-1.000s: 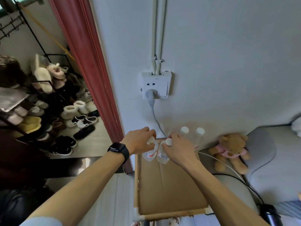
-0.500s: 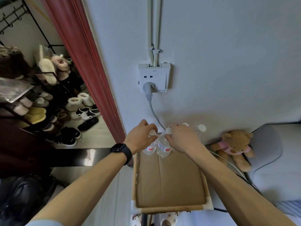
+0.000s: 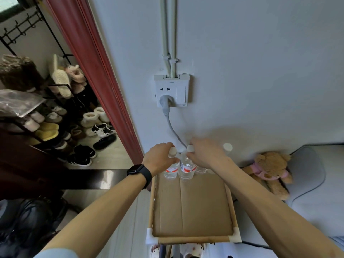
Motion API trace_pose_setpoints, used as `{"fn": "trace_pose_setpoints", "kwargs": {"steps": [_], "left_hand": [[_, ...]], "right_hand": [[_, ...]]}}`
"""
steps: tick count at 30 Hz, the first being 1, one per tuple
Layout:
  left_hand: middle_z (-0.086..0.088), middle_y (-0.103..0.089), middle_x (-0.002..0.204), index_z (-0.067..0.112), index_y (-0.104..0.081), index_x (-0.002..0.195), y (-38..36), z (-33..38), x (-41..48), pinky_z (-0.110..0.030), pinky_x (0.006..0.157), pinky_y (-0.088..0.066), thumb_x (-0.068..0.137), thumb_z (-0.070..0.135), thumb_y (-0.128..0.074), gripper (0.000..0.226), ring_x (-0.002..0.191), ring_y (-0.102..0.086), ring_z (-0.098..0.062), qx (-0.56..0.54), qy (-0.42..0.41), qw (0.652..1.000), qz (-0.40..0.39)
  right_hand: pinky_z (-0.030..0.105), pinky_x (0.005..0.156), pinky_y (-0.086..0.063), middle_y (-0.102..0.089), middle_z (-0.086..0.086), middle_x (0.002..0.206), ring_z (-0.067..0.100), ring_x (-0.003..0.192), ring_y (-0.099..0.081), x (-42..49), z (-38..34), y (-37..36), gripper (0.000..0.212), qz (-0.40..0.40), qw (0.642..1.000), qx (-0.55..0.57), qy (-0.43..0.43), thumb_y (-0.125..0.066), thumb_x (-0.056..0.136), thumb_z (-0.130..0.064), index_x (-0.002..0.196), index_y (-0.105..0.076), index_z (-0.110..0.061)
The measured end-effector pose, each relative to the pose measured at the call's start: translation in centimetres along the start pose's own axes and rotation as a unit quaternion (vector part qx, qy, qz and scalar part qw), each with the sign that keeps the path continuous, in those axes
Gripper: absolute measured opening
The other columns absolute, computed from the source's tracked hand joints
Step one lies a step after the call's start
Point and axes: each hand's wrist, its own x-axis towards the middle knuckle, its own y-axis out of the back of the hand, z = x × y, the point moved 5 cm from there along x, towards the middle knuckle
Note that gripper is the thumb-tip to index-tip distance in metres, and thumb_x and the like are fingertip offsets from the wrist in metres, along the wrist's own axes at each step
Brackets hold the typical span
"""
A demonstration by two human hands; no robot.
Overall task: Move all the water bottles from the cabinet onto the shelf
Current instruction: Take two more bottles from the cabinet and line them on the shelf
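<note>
At the shelf's (image 3: 192,239) wall end, left hand (image 3: 160,159) and right hand (image 3: 207,156) each grip water bottles (image 3: 186,169) by the neck, likely the surest hold on full, slick plastic.

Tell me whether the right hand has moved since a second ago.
Yes: the right hand has edged toward the wall. It now covers one of the two white caps behind it; only one cap still shows.

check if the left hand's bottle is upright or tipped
Upright: the bottle has its cap on top, base on the shelf, left hand gripping its neck.
</note>
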Motion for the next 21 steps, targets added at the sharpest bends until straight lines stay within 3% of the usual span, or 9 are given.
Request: {"fn": "trace_pose_setpoints", "kwargs": {"steps": [5, 17, 21], "left_hand": [[-0.003, -0.067, 0.101, 0.022, -0.059, 0.116, 0.9, 0.1, 0.4, -0.037, 0.076, -0.053, 0.085, 0.038, -0.073, 0.038, 0.092, -0.063, -0.024, 0.003, 0.009, 1.0, 0.011], [-0.003, -0.069, 0.102, 0.024, -0.06, 0.112, 0.4, 1.0, 0.7, -0.041, 0.079, -0.055, 0.084, 0.039, -0.074, 0.035, 0.092, -0.063, -0.024, -0.026, 0.019, 0.999, 0.037], [0.0, -0.066, 0.102, 0.024, -0.06, 0.11, 0.3, 0.8, 0.9, -0.041, 0.08, -0.055, 0.081, 0.036, -0.076, 0.036, 0.093, -0.062, -0.023, -0.033, 0.025, 0.999, 0.014]], "right_hand": [[0.034, 0.069, -0.031, -0.065, 0.014, 0.108, 0.034, 0.101, -0.058, -0.2, 0.0, 0.4, 0.034, 0.035, 0.999, 0.011, 0.004, -0.052, 0.095, -0.041, 0.108, -0.056, -0.01], [0.034, 0.07, -0.03, -0.066, 0.016, 0.107, 0.035, 0.101, -0.058, 0.0, 0.6, -0.1, 0.037, 0.054, 0.998, 0.033, -0.003, -0.051, 0.097, -0.039, 0.114, -0.054, -0.006], [0.034, 0.068, -0.031, -0.066, 0.013, 0.103, 0.034, 0.096, -0.059, 0.0, 0.6, -0.6, 0.034, 0.061, 0.997, 0.043, -0.005, -0.052, 0.095, -0.039, 0.109, -0.056, -0.009]]}}
